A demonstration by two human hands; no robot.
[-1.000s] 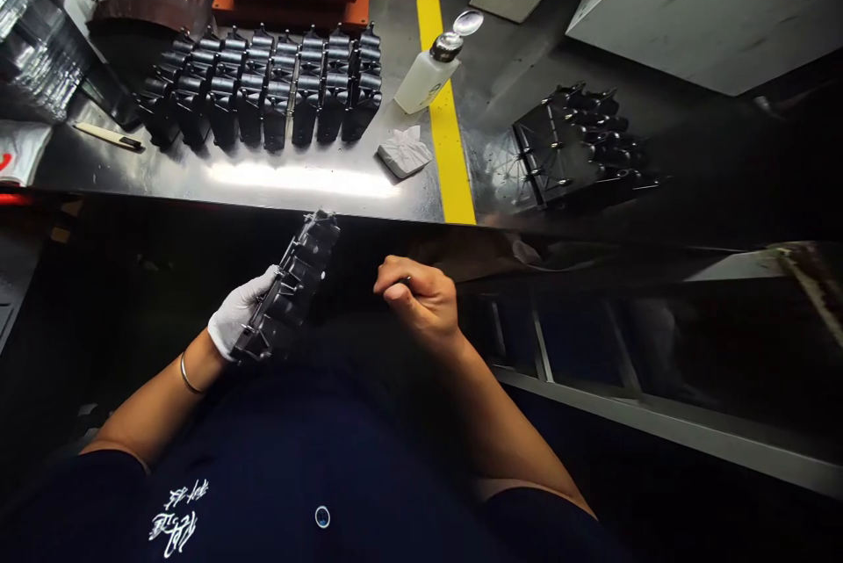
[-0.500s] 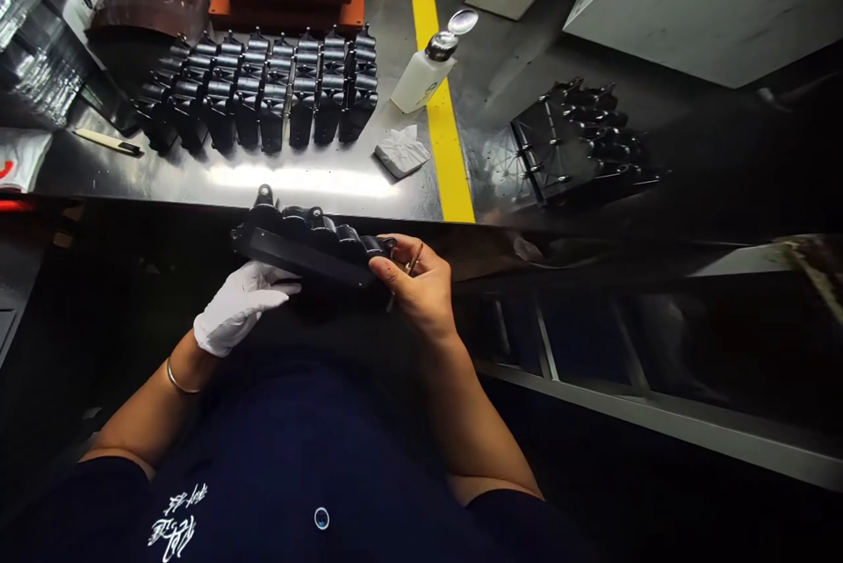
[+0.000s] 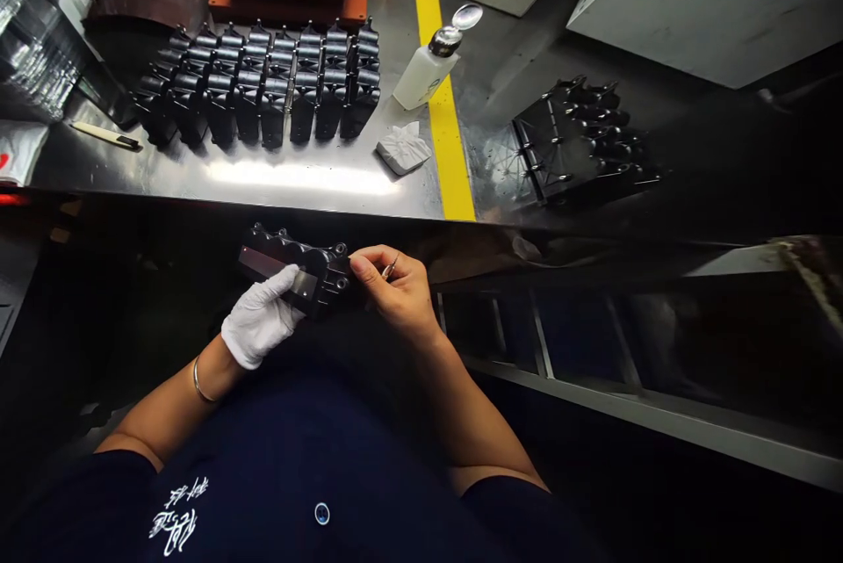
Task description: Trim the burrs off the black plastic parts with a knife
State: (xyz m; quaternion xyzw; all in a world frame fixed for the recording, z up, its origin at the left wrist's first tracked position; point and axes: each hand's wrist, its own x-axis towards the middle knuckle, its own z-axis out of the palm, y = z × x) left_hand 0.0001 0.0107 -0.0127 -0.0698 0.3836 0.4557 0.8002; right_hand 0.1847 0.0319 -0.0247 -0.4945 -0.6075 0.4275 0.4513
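The black part (image 3: 314,263) looks like plastic, faintly glossy on its rounded ridges; the glove (image 3: 255,330) is matt cloth. The bench top (image 3: 303,178) seems smooth metal (it throws back bright glare), the bottle (image 3: 421,80) translucent plastic.

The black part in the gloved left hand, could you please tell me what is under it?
Under the black part, the white-gloved left hand is partly visible, its thumb lying across the front. The part's underside and any fingertips beneath it are hidden.
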